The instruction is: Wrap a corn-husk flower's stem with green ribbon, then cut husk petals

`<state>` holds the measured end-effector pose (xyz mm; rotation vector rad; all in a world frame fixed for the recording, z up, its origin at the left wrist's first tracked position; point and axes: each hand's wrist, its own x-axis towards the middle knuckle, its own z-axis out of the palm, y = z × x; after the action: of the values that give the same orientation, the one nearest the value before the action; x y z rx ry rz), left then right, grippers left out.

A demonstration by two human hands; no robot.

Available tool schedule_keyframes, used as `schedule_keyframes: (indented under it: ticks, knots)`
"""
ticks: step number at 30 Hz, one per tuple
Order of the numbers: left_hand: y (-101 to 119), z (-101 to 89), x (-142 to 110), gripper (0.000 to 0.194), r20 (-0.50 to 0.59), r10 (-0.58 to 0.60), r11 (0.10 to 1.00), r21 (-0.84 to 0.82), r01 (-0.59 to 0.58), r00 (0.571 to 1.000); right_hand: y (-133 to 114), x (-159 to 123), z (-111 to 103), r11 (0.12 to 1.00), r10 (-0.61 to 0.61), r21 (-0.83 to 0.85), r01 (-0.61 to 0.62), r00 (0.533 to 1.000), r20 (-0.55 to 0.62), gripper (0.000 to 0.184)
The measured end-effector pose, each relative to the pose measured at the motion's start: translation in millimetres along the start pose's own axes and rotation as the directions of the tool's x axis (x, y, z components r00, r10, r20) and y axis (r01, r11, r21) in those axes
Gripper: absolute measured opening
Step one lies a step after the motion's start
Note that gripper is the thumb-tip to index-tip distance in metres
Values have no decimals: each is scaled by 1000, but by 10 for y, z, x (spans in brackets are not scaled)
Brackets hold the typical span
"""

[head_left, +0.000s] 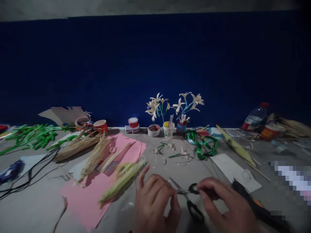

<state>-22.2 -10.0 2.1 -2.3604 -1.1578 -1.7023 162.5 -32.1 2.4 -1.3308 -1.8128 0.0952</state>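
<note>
My left hand (155, 202) is at the bottom centre, its little finger raised and its thumb and forefinger brought together. What it pinches is too small to make out. My right hand (225, 202) faces it from the right, with thumb and forefinger closed. Between the two hands are black-handled scissors (194, 212), blades spread and pointing left. The right fingertips overlap the upper handle loop; whether they grip it I cannot tell. Beyond the hands lie small white flowers with green stems (181, 154). A pale green corn husk (123, 181) is left of my left hand.
Pink paper (85, 200) and dried husks (94, 157) cover the left side, near green stems (36, 137). At the back, white flowers (155, 105) rise by a cup (168, 130). Green ribbon (201, 145), white paper (235, 171), a black tool (255, 204) and a bottle (255, 116) are rightward.
</note>
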Motion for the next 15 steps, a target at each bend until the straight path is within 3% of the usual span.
schedule_keyframes:
  ticks: [2, 8, 12, 15]
  knots:
    - [20, 26, 11, 19, 4, 19, 1000, -3, -19, 1000, -83, 18, 14, 1000, -1, 30, 0, 998, 57, 20]
    - [58, 72, 27, 19, -10, 72, 997, -5, -72, 997, -248, 94, 116, 999, -49, 25, 45, 976, 211, 16]
    - [39, 57, 4, 21, -14, 89, 996, 12, -89, 996, -137, 70, 109, 1000, -27, 17, 24, 974, 225, 17]
    - [19, 29, -6, 22, -17, 60, 998, 15, -60, 998, 37, 47, 39, 998, 22, -64, -13, 989, 143, 15]
